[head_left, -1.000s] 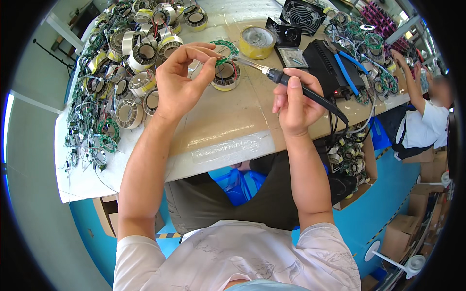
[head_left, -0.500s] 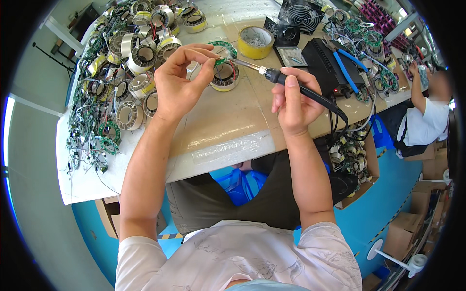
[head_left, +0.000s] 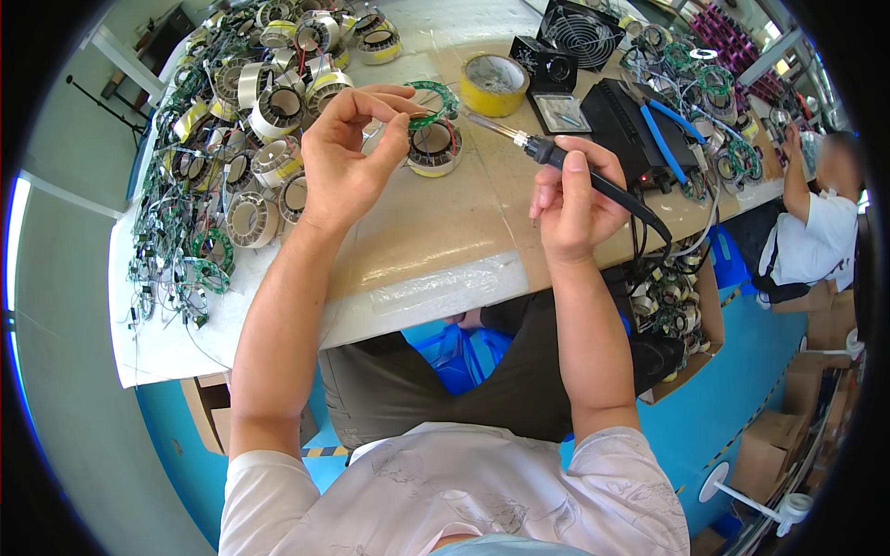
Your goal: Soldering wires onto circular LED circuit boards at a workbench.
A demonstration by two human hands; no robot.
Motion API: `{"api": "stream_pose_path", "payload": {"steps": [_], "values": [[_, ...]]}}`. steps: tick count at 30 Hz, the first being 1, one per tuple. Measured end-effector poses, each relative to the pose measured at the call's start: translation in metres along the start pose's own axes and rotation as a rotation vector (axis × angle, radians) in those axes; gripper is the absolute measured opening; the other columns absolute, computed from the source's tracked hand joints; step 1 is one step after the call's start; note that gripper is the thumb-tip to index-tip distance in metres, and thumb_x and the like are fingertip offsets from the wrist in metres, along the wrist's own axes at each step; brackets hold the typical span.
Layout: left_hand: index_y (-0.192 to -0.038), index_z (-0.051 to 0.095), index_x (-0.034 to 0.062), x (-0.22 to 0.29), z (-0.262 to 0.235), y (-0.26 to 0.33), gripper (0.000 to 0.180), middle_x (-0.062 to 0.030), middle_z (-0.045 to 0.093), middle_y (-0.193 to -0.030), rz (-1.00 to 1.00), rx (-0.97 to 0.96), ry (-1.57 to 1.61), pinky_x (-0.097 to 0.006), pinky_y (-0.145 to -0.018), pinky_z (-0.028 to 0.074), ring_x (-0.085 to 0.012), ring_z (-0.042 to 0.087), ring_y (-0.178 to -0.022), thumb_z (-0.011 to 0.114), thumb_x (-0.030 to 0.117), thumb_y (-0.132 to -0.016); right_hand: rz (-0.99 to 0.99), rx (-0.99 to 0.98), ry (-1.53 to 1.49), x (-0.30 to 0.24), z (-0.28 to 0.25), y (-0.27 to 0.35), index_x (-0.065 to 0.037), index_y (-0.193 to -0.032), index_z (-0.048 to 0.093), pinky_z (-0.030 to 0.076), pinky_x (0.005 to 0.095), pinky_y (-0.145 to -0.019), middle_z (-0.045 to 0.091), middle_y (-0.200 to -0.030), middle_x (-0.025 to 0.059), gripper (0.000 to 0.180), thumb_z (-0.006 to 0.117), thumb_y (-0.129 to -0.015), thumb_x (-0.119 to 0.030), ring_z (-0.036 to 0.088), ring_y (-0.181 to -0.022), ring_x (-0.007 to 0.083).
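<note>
A green ring-shaped circuit board [head_left: 447, 100] is pinched at its edge between the thumb and fingers of my left hand [head_left: 357, 153]. Below it, a cream and yellow wound motor coil [head_left: 434, 157] stands on the cardboard-covered bench, and a red wire runs beside it. My right hand [head_left: 582, 190] grips a soldering iron [head_left: 547, 151] by its black handle. The iron's metal tip points up and left, a short gap away from the board. Whether the board's wires join the coil under it is hard to make out.
Many similar coils [head_left: 276, 113] and tangled boards crowd the left side. A yellow-wrapped ring dish [head_left: 493, 85], a black fan [head_left: 579, 37] and a black soldering station [head_left: 630, 130] with blue-handled pliers [head_left: 664, 144] stand at the right. Another person [head_left: 816, 222] sits at far right.
My right hand has drawn the soldering iron slightly back to the right, and its tip has come away from the board. The left hand keeps the board in nearly the same place.
</note>
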State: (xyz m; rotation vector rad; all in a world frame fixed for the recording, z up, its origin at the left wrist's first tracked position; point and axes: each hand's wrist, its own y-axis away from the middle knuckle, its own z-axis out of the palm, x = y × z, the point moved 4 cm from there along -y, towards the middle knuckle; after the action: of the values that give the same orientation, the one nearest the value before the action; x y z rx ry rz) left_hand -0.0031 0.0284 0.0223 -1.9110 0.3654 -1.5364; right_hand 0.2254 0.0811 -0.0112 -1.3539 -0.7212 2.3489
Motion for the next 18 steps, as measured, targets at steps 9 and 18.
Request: {"api": "stream_pose_path", "payload": {"steps": [9, 18], "values": [[-0.086, 0.051, 0.002, 0.0032, -0.0013, -0.0006, 0.01, -0.016, 0.073, -0.1, -0.015, -0.003, 0.041, -0.041, -0.103, 0.044, -0.028, 0.061, -0.117, 0.057, -0.006, -0.083, 0.054, -0.075, 0.0, -0.0005, 0.0061, 0.0035, 0.004, -0.105, 0.061, 0.045, 0.0216, -0.04, 0.067, -0.078, 0.0126, 0.013, 0.061, -0.095, -0.005, 0.053, -0.047, 0.0067], [-0.085, 0.05, 0.0028, 0.0052, -0.002, -0.0006, 0.01, -0.0174, 0.073, -0.1, -0.005, -0.019, 0.031, -0.043, -0.104, 0.043, -0.029, 0.06, -0.119, 0.057, -0.005, -0.083, 0.053, -0.154, 0.041, 0.0004, 0.0086, 0.0035, 0.006, -0.106, 0.063, 0.044, 0.0196, -0.039, 0.069, -0.08, 0.0139, 0.015, 0.062, -0.095, -0.004, 0.056, -0.048, 0.0062]]}}
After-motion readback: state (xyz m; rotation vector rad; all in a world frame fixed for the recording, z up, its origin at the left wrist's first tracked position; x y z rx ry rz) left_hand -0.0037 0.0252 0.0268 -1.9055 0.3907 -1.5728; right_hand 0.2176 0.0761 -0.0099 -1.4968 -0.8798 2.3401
